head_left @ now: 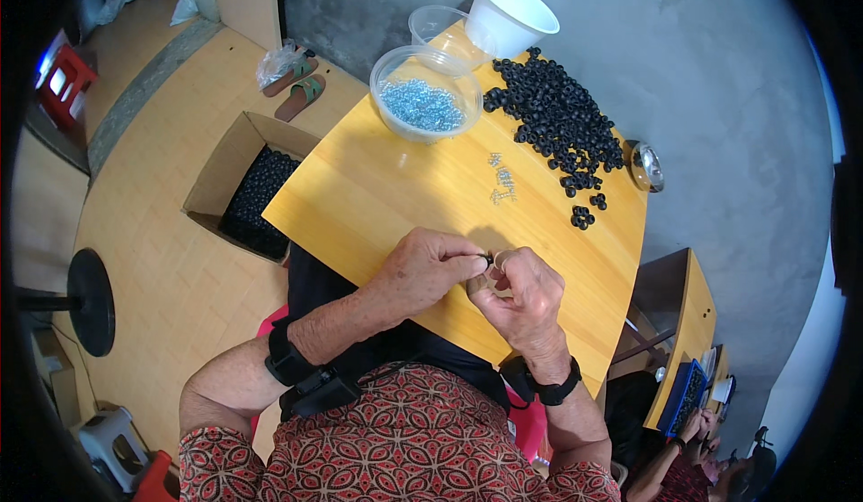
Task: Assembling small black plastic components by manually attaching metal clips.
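My left hand (422, 273) pinches a small black ring-shaped part (486, 258) between thumb and fingertips, above the near edge of the yellow wooden table (360, 201). Close against it, my right hand (523, 297) has its fingers curled in a pinch; whatever they hold is too small to make out. Beyond the hands lies a small scatter of tiny, pale pieces (502, 181). A pile of black ring-shaped parts (557, 111) covers the far right of the table, with a few loose clusters nearer me. Tiny light-blue pieces (420, 105) fill the bottom of a clear round tub (385, 63).
A white bowl (514, 15) and another clear tub (435, 18) stand at the far edge. A silver round object (646, 168) sits at the right edge. On the floor left are a cardboard box (216, 174) of black parts and sandals (301, 96). Another person's hands (699, 426) work lower right.
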### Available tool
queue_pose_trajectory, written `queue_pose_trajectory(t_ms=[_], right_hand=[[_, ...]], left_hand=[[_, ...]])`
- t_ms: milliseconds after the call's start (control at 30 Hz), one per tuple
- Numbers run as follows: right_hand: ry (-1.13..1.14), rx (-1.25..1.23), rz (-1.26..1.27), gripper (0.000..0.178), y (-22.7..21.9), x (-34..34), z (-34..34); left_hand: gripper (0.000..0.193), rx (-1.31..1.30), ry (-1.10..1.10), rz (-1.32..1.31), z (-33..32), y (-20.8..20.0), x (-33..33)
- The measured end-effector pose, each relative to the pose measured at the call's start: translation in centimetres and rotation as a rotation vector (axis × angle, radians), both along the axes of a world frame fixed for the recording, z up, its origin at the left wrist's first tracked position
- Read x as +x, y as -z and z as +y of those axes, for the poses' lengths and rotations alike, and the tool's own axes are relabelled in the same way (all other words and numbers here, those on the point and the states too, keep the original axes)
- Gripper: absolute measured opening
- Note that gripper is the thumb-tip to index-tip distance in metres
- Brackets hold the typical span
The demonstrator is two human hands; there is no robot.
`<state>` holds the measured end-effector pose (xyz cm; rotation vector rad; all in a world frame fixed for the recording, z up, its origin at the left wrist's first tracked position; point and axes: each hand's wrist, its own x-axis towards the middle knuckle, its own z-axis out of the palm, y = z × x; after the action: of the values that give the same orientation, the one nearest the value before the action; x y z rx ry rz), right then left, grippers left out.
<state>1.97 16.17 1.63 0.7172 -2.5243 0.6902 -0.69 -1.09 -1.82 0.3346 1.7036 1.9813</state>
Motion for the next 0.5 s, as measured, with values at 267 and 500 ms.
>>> queue_pose_trajectory(t_ms=[267, 500], right_hand=[[0.054, 0.004, -0.031, 0.023, -0.9, -0.4, 0.3], [-0.019, 0.035, 0.014, 0.021, -1.1, -0.7, -0.3]], left_hand=[[0.027, 0.083, 0.046, -0.071, -0.6, 0.0, -1.0], [0.024, 0.154, 0.039, -0.124, -0.3, 0.2, -0.4]])
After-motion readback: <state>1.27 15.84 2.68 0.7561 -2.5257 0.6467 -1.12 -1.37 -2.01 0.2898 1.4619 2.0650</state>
